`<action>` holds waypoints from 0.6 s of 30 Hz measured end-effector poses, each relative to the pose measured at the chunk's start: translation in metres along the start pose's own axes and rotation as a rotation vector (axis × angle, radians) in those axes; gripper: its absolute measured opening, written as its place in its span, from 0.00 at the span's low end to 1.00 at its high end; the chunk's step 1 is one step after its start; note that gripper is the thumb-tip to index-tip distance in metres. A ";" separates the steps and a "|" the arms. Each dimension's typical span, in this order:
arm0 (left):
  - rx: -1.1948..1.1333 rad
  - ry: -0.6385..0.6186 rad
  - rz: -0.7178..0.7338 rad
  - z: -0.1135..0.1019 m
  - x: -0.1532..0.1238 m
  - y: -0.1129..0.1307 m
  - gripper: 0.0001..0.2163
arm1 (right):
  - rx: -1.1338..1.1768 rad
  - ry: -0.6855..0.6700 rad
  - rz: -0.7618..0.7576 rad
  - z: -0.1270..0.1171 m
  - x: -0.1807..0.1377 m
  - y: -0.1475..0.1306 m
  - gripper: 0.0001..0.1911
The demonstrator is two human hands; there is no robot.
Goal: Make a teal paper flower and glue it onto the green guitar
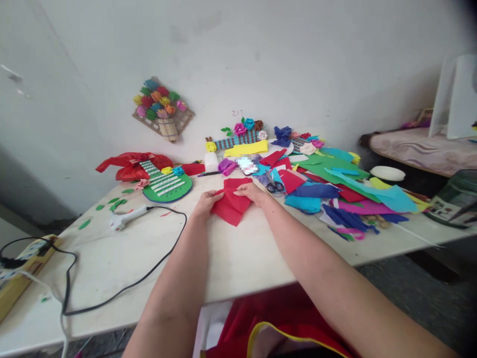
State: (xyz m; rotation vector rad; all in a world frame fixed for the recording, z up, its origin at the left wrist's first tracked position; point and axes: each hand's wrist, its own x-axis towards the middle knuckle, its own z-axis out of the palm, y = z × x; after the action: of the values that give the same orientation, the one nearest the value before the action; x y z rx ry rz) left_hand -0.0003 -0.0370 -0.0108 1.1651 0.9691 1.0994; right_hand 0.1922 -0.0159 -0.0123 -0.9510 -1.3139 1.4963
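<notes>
Red, thin, paper-like sheet (235, 211) at the near-middle of the pale flat tabletop (246, 263); contact with the surface cannot be told. Left hand (208, 204): thumb and fingers pinching the sheet's left edge. Right hand (252, 193): pinching its upper right part. To the right, dark-handled metal scissors (275, 187) beside multicoloured flat paper pieces (316, 191); to the left, white corded gun-shaped tool (130, 218)

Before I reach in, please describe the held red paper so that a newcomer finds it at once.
Start at the white table, near its middle. There, the left hand and the right hand hold the red paper between them, one corner pointing toward the person. Other red pieces lie in the colourful pile; this one alone is held.
</notes>
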 end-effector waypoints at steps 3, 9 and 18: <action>0.013 0.003 -0.010 0.000 0.000 0.001 0.15 | -0.009 0.046 -0.003 0.000 0.003 0.002 0.11; 0.007 -0.030 -0.009 0.000 -0.001 0.002 0.14 | -0.097 0.046 -0.022 -0.001 0.003 0.003 0.12; -0.015 0.014 0.008 -0.001 0.001 0.000 0.15 | -0.113 0.048 -0.055 -0.002 0.005 0.004 0.11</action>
State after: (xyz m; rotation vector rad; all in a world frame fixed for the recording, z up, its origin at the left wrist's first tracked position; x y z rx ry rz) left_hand -0.0010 -0.0363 -0.0107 1.1517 0.9665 1.1209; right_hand 0.1924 -0.0108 -0.0167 -1.0081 -1.3909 1.3610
